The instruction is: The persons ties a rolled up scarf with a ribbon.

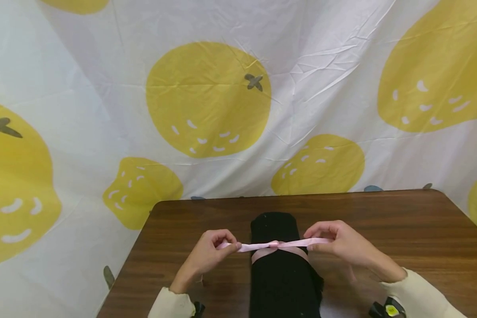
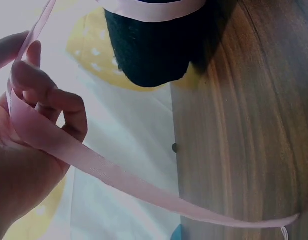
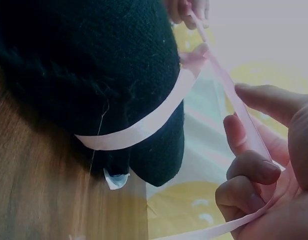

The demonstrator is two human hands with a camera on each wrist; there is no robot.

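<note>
A rolled black knit cloth (image 1: 282, 287) lies lengthwise on the table, with a pink ribbon (image 1: 302, 242) wrapped around its middle and crossed in a small knot (image 1: 274, 244) on top. My left hand (image 1: 208, 254) pinches one ribbon end to the left of the roll; in the left wrist view the ribbon's tail (image 2: 109, 172) runs across the palm and trails down to the table. On the other side, my right hand (image 1: 347, 245) grips the opposite end between thumb and curled fingers. Both ends stretch taut and nearly level above the roll. The roll's underside is hidden.
The brown wood-grain table (image 1: 421, 229) carries the roll. Behind its far edge hangs a white curtain (image 1: 230, 181) printed with yellow fruit. A small white tag (image 3: 116, 180) sticks out from the roll's folds. Dark wrist devices (image 1: 387, 308) sit by the cream sleeves (image 1: 417, 291).
</note>
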